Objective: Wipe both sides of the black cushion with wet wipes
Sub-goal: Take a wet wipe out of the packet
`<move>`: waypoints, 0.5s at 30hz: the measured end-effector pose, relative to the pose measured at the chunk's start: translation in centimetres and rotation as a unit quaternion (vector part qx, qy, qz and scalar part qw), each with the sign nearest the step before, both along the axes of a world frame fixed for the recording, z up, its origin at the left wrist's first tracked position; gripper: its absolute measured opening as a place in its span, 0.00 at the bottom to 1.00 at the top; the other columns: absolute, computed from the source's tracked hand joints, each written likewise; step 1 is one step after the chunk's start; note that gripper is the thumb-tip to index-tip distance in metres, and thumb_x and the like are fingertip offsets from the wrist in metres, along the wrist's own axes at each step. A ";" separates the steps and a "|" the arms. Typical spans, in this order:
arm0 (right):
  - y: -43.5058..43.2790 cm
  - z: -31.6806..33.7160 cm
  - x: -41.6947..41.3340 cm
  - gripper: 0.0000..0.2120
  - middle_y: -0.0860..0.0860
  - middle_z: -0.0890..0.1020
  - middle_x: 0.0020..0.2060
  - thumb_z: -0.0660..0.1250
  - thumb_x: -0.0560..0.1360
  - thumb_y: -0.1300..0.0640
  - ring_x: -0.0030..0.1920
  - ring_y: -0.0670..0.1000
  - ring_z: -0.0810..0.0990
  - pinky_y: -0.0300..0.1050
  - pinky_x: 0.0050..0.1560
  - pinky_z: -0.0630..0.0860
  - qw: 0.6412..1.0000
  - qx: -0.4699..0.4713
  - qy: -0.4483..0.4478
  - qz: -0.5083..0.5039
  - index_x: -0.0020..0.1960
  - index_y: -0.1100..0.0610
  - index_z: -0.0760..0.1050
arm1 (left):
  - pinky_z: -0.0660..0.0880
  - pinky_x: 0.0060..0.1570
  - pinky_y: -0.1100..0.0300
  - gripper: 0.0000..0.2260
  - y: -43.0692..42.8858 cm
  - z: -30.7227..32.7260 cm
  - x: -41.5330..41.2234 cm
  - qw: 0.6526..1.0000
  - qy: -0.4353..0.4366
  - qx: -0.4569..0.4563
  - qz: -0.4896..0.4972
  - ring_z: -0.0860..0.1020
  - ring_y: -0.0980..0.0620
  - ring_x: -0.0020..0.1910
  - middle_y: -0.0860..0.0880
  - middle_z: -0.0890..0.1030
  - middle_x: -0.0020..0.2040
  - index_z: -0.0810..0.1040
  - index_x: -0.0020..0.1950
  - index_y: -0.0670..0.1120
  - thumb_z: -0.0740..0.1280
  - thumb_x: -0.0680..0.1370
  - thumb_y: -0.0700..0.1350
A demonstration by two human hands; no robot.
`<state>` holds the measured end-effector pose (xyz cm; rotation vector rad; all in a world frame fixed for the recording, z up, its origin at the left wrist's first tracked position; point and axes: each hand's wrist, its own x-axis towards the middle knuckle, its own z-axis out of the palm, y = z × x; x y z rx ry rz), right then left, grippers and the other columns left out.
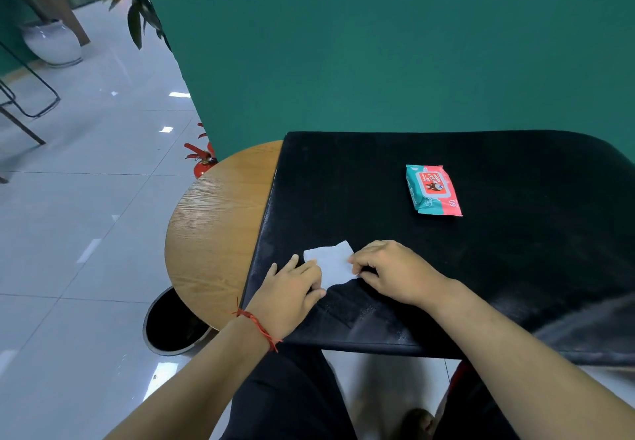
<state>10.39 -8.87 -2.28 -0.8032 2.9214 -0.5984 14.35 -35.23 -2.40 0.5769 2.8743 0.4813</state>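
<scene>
Black cushion (343, 182): one item, lying flat with one face up on the round wooden table (220, 219), covering most of the top and overhanging the near edge toward my lap. Wet wipe (335, 264): one white sheet, out of its pack, lying partly spread on the cushion's upper face near the front-left corner. Left hand (292, 288): laid flat, fingers fairly straight, pressing the wipe's left edge down against the fabric; it grips nothing. Right hand (391, 271): fingers curled at the wipe's right edge, apparently pinching it between thumb and fingertips. Pack of wipes (433, 189): red and teal, flap closed, resting on the cushion well apart from my hands, toward the far right. Bin (171, 326): on the floor beside the table, at my left. Progress, as I judge it: early; the sheet is drawn and in place, but I cannot tell how much of the upper face has been wiped. Outstanding: cover this face, lift the pack off, turn the cushion over, wipe the underside.
</scene>
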 end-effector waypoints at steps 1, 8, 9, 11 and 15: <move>-0.1 0.1 0.3 0.08 0.39 0.85 0.53 0.71 0.76 0.58 0.59 0.43 0.80 0.47 0.63 0.76 1.000 -0.002 0.004 0.003 0.50 0.45 0.82 | 0.56 0.79 0.41 0.07 0.2 -0.1 0.2 1.000 0.009 -0.001 0.003 0.58 0.44 0.83 0.54 0.76 0.70 0.71 0.53 0.52 0.62 0.86 0.54; -0.4 0.2 1.9 0.05 0.37 0.84 0.57 0.70 0.80 0.54 0.63 0.43 0.78 0.47 0.63 0.76 0.999 -0.031 -0.001 -0.014 0.52 0.45 0.83 | 0.72 0.70 0.51 0.12 -0.6 -1.3 0.9 0.986 0.164 0.018 -0.025 0.71 0.51 0.75 0.57 0.78 0.69 0.78 0.65 0.55 0.68 0.82 0.53; -0.4 0.3 2.0 0.05 0.36 0.84 0.58 0.69 0.80 0.53 0.63 0.43 0.77 0.47 0.63 0.76 0.999 -0.029 0.001 -0.014 0.53 0.45 0.83 | 0.73 0.69 0.52 0.13 -0.6 -1.2 1.1 0.982 0.178 -0.001 -0.055 0.72 0.53 0.73 0.57 0.78 0.69 0.79 0.66 0.56 0.64 0.83 0.54; -0.6 0.5 2.2 0.06 0.35 0.83 0.59 0.67 0.80 0.50 0.64 0.43 0.77 0.48 0.66 0.73 1.000 -0.010 0.010 -0.010 0.53 0.44 0.83 | 0.75 0.66 0.54 0.14 -0.8 -1.0 1.5 0.978 0.186 -0.037 -0.083 0.76 0.56 0.68 0.58 0.80 0.66 0.81 0.64 0.58 0.59 0.83 0.53; -1.8 0.8 2.8 0.12 0.38 0.85 0.56 0.63 0.81 0.48 0.63 0.41 0.78 0.49 0.79 0.62 0.996 0.001 0.068 -0.049 0.56 0.44 0.84 | 0.73 0.71 0.54 0.09 -1.5 -1.0 1.7 0.985 0.164 0.011 -0.043 0.74 0.58 0.69 0.58 0.79 0.67 0.82 0.60 0.57 0.66 0.82 0.50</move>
